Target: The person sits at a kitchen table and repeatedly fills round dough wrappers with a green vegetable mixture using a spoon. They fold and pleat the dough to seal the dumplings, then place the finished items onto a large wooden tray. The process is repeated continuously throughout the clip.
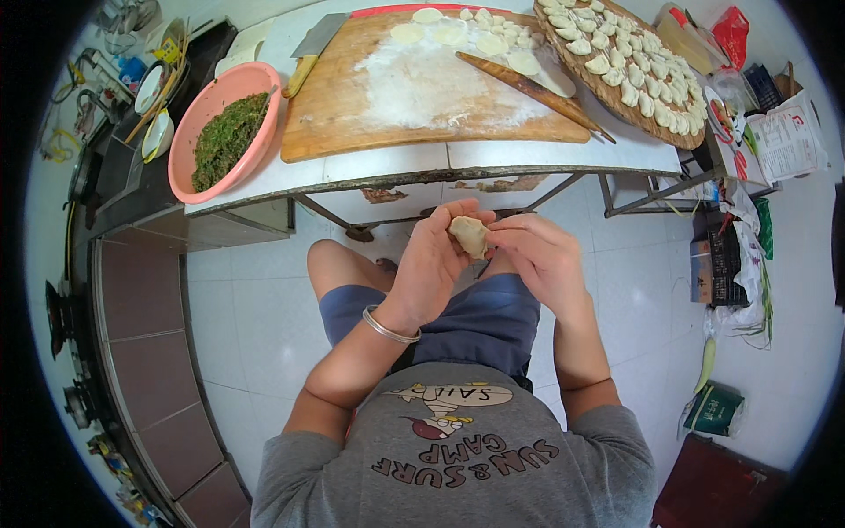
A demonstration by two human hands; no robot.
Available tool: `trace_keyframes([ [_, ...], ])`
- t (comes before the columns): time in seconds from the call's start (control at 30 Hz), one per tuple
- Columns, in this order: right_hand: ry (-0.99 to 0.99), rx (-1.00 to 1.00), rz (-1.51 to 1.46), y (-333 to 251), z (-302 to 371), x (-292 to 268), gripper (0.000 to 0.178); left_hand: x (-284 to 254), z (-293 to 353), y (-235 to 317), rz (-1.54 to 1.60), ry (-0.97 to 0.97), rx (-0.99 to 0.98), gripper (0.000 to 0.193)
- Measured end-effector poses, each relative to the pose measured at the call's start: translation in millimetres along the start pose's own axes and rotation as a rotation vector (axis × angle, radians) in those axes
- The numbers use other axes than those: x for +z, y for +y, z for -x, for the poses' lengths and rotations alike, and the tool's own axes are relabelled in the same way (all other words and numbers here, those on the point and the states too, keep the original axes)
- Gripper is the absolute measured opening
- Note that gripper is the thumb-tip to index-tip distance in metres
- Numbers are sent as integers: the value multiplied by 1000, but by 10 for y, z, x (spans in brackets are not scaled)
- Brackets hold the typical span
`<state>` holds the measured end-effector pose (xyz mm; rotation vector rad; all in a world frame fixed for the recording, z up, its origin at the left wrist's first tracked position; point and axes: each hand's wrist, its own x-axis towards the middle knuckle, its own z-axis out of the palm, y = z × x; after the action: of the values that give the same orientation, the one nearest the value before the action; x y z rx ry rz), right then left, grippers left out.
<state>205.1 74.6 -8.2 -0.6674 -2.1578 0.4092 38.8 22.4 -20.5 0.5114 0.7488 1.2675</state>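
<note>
Both grips pinched on dumpling [469, 235] – left hand [431, 264] cupping, right hand [541, 255] crimping edge | held over lap, just below counter [396, 167] | pink filling bowl [224, 132] up left, wrappers on board [422, 88]

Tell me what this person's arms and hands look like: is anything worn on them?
Both hands are bare, with no gloves or rings that I can make out. The left hand has a thin, plain silver metal bangle around its wrist. The right hand and its wrist carry nothing. The forearms are bare; short grey fabric T-shirt sleeves cover only the upper arms.
</note>
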Motion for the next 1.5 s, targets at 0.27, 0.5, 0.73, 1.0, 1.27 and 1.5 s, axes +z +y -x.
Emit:
trace_keyframes([
  [0.27, -47, 75, -51, -6, -19, 37, 16, 12, 4, -42, -83, 3, -19, 49],
  [0.5, -96, 116, -4, -48, 21, 36, 16, -35, -11, -72, -179, -36, 8, 51],
  [0.73, 6, 15, -21, -22, -37, -52, 20, -73, -8, -14, -174, -68, -23, 53],
  [1.0, -107, -12, -72, 25, -41, -64, 20, -49, -20, -44, -140, -84, -71, 50],
  [1.27, -157, 58, 43, -50, 8, -33, 26, 85, -26, -7, -195, -13, -90, 45],
  [1.5, -68, 45, -72, 12, -84, -147, 21, -36, -62, 19, -208, -116, -109, 50],
])
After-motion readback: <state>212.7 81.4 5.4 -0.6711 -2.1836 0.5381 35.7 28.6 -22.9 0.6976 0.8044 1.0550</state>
